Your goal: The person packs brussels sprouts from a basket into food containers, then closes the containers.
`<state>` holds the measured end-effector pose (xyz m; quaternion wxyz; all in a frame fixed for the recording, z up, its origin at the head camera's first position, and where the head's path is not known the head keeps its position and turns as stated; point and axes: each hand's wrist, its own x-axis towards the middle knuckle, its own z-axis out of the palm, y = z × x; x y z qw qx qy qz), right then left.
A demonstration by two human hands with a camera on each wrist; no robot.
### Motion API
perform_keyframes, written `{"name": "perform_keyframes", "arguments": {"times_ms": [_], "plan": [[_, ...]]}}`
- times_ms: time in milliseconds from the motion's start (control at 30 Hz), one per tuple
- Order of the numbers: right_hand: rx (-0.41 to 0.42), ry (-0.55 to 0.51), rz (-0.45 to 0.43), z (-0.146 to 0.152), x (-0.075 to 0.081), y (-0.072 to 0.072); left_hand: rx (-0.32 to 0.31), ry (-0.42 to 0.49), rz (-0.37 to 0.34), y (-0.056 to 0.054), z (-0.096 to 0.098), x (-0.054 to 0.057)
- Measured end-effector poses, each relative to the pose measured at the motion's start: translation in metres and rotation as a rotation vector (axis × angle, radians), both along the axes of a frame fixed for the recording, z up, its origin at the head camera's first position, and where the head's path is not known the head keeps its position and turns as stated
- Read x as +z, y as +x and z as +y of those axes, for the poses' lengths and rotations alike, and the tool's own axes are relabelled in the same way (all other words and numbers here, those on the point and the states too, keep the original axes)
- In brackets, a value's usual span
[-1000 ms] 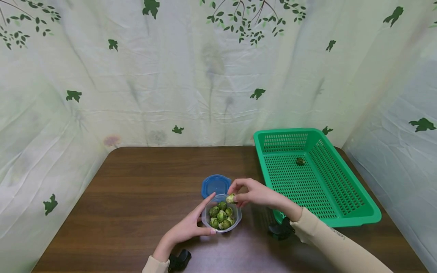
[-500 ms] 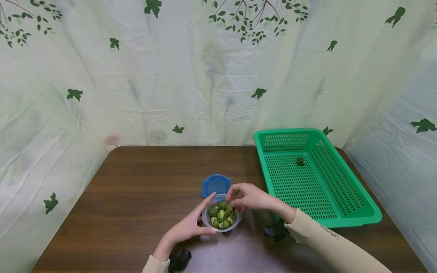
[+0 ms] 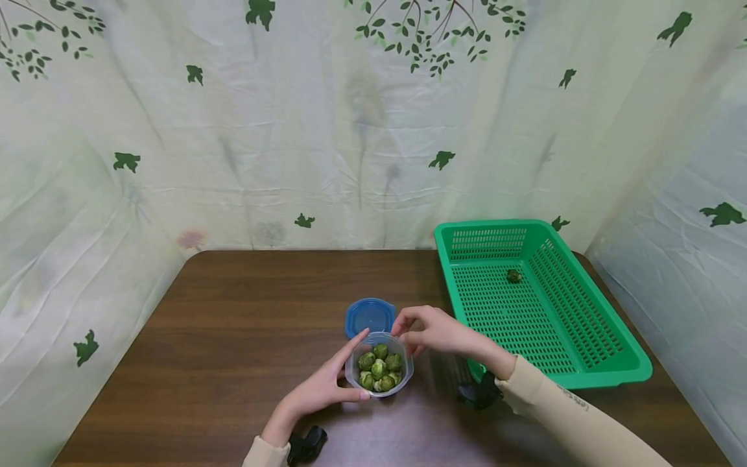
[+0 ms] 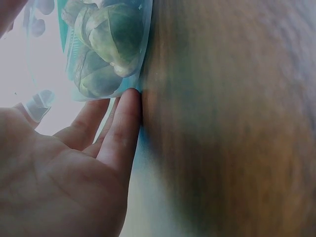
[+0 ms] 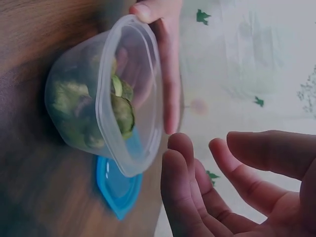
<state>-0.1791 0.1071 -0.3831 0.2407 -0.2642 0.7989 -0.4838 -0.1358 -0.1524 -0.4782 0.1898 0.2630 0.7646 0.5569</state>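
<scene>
A clear plastic container (image 3: 408, 376) with several Brussels sprouts (image 3: 379, 369) in it stands on the table. My left hand (image 3: 321, 388) holds it from the left side, thumb at the near rim and index finger along the far left rim. In the left wrist view, fingertips (image 4: 129, 98) touch the wall low down, below the sprouts. My right hand (image 3: 434, 331) is just off the right rim. The right wrist view shows its fingers (image 5: 177, 182) loosely bent and apart from the thumb, with nothing between them. A blue lid (image 3: 370, 318) lies directly behind the container.
A green perforated basket (image 3: 557, 331) stands at the right of the brown table (image 3: 245, 311), with one dark small sprout-like thing (image 3: 513, 276) on its floor. A pale curtain (image 3: 327, 130) with leaf prints hangs behind the table and along both sides.
My right hand first held a Brussels sprout over the container, lowered it in among the others and let go. It has since drawn back up and right. The left hand has stayed put.
</scene>
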Motion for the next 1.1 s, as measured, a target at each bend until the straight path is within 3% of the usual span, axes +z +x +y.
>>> {"name": "perform_keyframes", "arguments": {"times_ms": [233, 633, 1100], "plan": [[-0.023, -0.09, -0.037, 0.016, 0.009, -0.004, -0.003, 0.012, 0.01, -0.001, 0.0, -0.001], [-0.116, -0.121, -0.027, 0.053, 0.024, -0.017, 0.003, 0.005, 0.01, 0.0, 0.0, -0.001], [-0.235, -0.16, -0.027, 0.106, 0.023, -0.035, 0.0, 0.015, -0.002, 0.0, 0.001, 0.0]]}}
